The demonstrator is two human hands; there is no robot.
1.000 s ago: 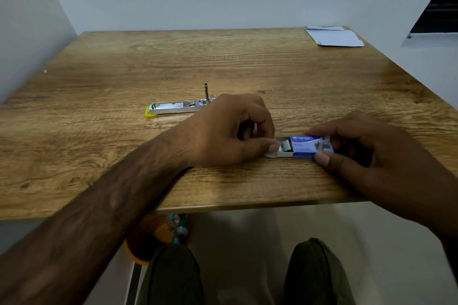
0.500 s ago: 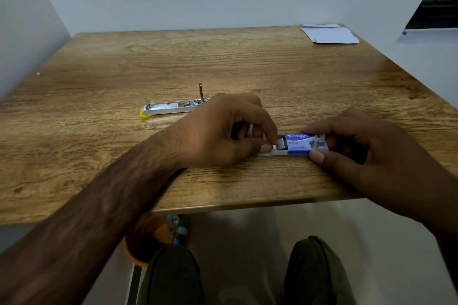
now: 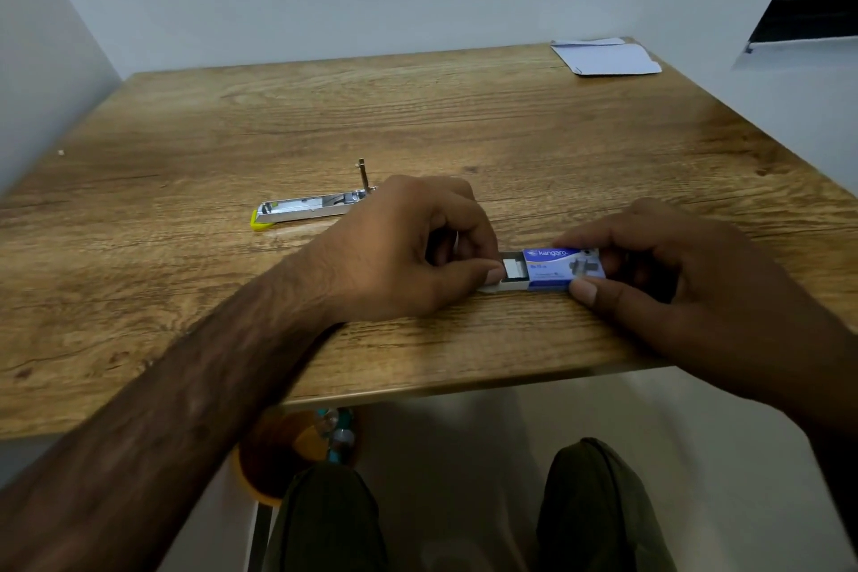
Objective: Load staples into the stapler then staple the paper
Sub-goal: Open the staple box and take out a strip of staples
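The left hand [image 3: 408, 255] rests knuckles-up on the wood-grain counter [image 3: 464, 116] at mid-frame, its thumb and forefinger curled in a pinch at the open end of the white inner tray [image 3: 506, 286]. The pale strip of staples [image 3: 512, 267] lies in that tray; whether the pinch is on the strip or only on the tray's lip, I cannot tell. The right hand [image 3: 673, 274], just right of centre, grips the small blue cardboard staple box [image 3: 564, 268] by its sleeve, thumb on the near side and fingers over the far side.

The box lies flat near the counter's front edge, directly between the two hands. Its long axis runs left to right across the frame, and the tray slides out toward the left hand.

Beyond the left hand, toward the upper left of it, the long silver metal stapler with a yellow-green tip [image 3: 306, 211] lies opened out, its long axis also roughly left to right. The left hand is plainly the nearer one to it, so I would expect it to carry the strip there. The white sheets of paper [image 3: 608, 58] sit well apart in the upper right corner.
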